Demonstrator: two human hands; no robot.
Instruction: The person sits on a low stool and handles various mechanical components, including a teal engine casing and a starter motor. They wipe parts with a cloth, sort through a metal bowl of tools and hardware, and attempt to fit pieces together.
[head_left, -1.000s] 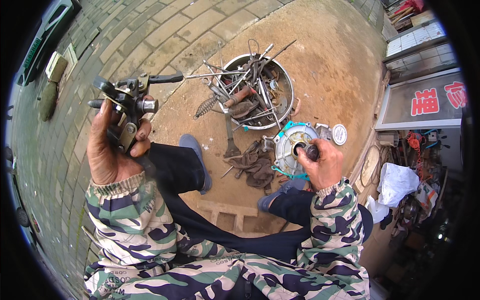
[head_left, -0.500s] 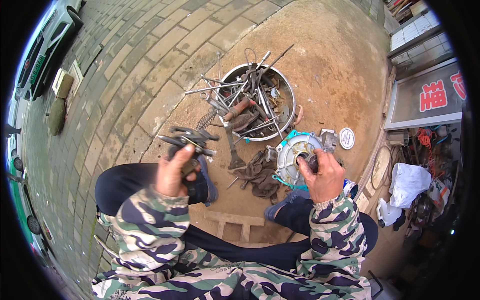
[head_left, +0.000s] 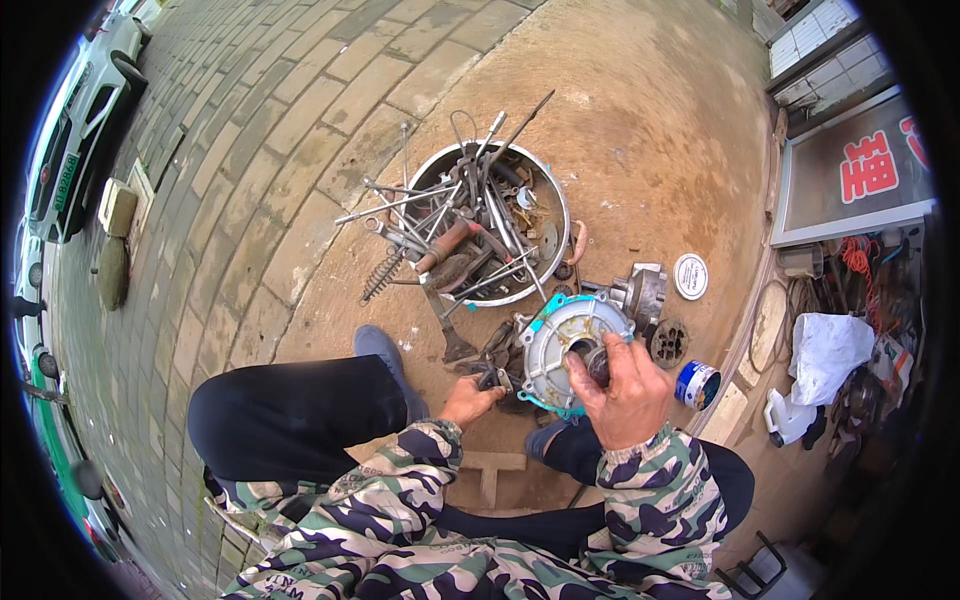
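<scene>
My right hand (head_left: pixel 628 392) has its thumb and fingers closed on a dark round metal part (head_left: pixel 597 368) at the central bore of a round ribbed metal cover (head_left: pixel 552 350). Turquoise sealant runs along the cover's rim, and brownish grease marks its inner face. Just left of the cover, my left hand (head_left: pixel 470 402) is closed on a dark metal tool (head_left: pixel 490 380). Most of that tool blends into the dark rag and parts behind it, so its shape is hard to make out.
Beyond the cover stands a metal basin (head_left: pixel 566 205) heaped with wrenches, rods, a hammer and a spring. To the right lie a metal housing (head_left: pixel 645 290), a dark perforated disc (head_left: pixel 669 343), a white round lid (head_left: pixel 690 276) and a blue can (head_left: pixel 697 385). A small wooden stool (head_left: pixel 487 462) sits between my feet.
My left hand has come down and to the right from above my left knee, bringing the dark many-armed tool beside the cover. My right hand stays at the cover's bore with the round part.
</scene>
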